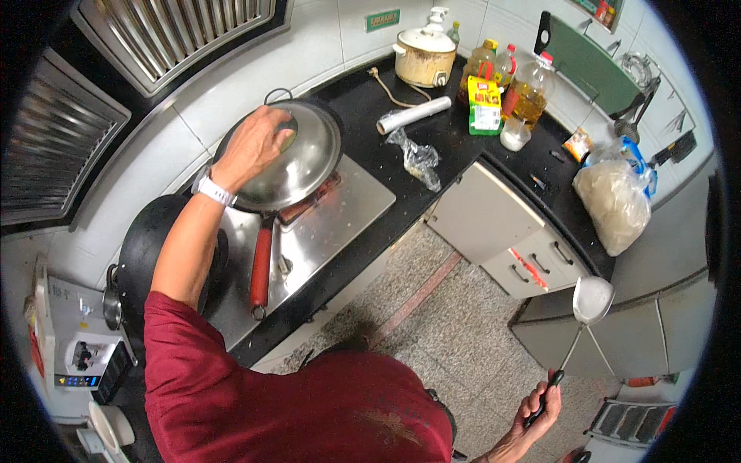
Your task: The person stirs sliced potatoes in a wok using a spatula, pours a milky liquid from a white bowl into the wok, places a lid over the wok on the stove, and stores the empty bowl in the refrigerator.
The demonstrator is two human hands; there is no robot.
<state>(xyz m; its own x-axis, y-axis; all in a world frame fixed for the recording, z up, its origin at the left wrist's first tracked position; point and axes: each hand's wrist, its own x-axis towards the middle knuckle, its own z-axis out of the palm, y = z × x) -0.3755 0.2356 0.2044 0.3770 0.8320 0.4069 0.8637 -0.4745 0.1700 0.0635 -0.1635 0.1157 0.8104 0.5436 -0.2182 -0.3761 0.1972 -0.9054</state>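
My left hand (253, 148) is closed over the knob on top of a domed metal lid (312, 154). The lid rests on a wok whose red handle (261, 270) points toward me over the steel gas stove (351, 208). A reddish glow shows beside the wok's lower right edge. What is inside the wok is hidden. Off to the right, away from the counter, my right hand (543, 407) grips the black handle of a wok spatula (593, 299), its broad metal blade raised.
A large black wok (150, 239) sits left of my forearm. On the black counter are a rice cooker (424, 58), a cling-film roll (414, 116), a crumpled plastic bag (421, 162), oil bottles (532, 89), a green-yellow pouch (485, 104) and a full plastic bag (614, 201). Cabinets (490, 204) stand below.
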